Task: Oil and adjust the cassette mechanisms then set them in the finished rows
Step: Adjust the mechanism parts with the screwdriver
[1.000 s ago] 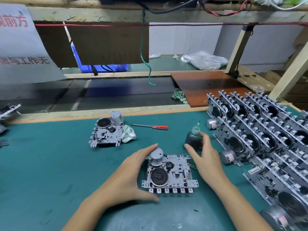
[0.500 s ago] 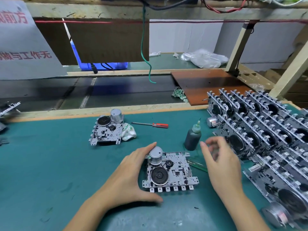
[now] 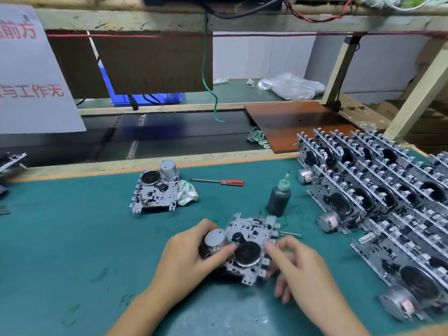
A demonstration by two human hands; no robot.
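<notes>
Both hands lift a silver cassette mechanism, tilted, off the green tabletop.

The perforated silver metal cassette mechanism carries a black round flywheel and a silver cylindrical motor. The left hand has its grip curled round the motor end; the right hand pinches the opposite edge, fingers blurred. Just beyond the grip stands a dark oil bottle with a green nozzle; right of it, rows of finished mechanisms. The white sign with red characters reads "前方" and "与工作无".
</notes>
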